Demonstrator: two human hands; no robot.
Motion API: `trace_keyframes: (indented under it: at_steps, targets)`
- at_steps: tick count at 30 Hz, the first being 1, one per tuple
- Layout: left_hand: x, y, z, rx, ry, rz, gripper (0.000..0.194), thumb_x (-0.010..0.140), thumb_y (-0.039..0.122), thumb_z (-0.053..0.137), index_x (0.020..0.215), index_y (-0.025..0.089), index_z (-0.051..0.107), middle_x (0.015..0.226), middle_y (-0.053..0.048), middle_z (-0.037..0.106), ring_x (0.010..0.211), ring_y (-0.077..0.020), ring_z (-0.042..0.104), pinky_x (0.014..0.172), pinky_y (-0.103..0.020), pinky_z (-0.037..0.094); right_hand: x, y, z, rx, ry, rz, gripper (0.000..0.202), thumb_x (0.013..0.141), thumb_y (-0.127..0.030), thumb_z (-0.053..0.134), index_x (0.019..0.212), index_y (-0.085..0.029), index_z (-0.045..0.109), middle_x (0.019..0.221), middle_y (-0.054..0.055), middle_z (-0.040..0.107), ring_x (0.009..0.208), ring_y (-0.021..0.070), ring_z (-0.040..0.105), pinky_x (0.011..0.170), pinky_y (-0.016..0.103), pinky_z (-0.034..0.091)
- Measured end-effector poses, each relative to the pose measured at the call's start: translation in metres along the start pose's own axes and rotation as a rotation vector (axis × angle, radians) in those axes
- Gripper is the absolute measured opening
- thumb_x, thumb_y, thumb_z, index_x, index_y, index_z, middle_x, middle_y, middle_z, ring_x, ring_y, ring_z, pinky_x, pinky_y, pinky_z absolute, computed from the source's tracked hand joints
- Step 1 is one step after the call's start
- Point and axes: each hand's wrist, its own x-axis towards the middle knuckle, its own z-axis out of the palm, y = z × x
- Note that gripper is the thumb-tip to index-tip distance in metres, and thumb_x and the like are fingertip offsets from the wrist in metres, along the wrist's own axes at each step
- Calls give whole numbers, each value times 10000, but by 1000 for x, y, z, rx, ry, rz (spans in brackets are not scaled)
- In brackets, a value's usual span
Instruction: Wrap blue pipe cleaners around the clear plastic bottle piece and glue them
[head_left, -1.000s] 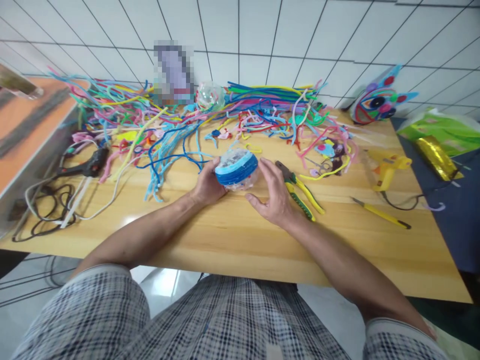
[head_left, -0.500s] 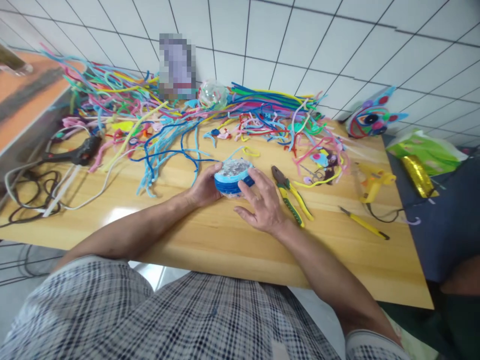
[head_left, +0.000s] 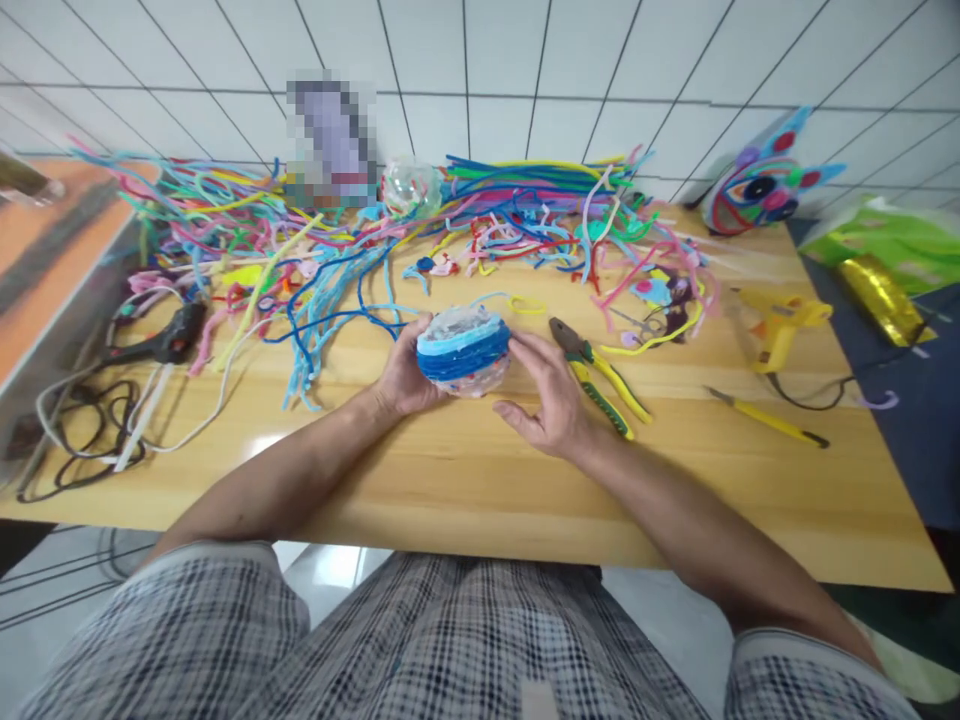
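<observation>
A rounded ball-like craft piece (head_left: 463, 350) is banded with light and dark blue pipe cleaners, its top and underside whitish. My left hand (head_left: 409, 375) is closed around its left side, the fingers partly hidden behind it. At its right side is my right hand (head_left: 546, 395), fingers stretched out and thumb apart, the fingertips at or very near the blue band. To the right of that hand lie pliers (head_left: 600, 375) with yellow and green handles. A small yellow pipe cleaner loop (head_left: 527, 305) rests just beyond the ball.
Heaps of coloured pipe cleaners (head_left: 517, 195) run along the wall, with a clear ball (head_left: 411, 188) among them. A black glue gun (head_left: 169, 335) and cables lie left. Rightward are a yellow glue gun (head_left: 787, 325), a craft knife (head_left: 772, 415) and a decorated mask-like piece (head_left: 761, 190).
The ball has tilted so that more of its blue bands and whitish underside show. My right hand's fingers have drawn back toward its right edge. The camera view has shifted.
</observation>
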Motion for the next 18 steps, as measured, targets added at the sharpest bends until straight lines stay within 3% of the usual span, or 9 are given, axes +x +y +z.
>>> trace_keyframes:
  at_steps: [5,10,14,18]
  targets:
    - [4,-2,-4,60,17,0,569,879,619,760,1270,206,766,1233,-85,863,1223,-357,807,1043,-496,658,-4,-3,-1,-88,-35,-51,893,1063,-588,644,1804,-373,194,1734,159,465,1529,400,579,1218,645,565]
    - [7,-5,-4,77,-37,5,560,793,652,855,1131,212,785,1115,-80,882,1246,-386,806,1017,-505,683,-5,-4,-4,-106,-32,-81,903,1060,-560,665,1807,-370,196,1768,164,430,1542,397,577,1178,620,608]
    - [7,-4,4,115,-83,11,629,748,700,882,1120,201,790,1156,-112,878,1309,-435,776,1022,-555,688,-6,-3,-6,-61,-15,-58,935,1042,-574,683,1808,-326,207,1766,173,457,1554,401,568,1206,626,590]
    - [9,1,13,146,-12,212,574,765,652,884,1105,197,805,1223,-114,870,1353,-427,755,1100,-533,665,-7,0,-6,-98,-20,51,903,1058,-486,674,1804,-271,213,1678,189,569,1529,377,596,1231,617,569]
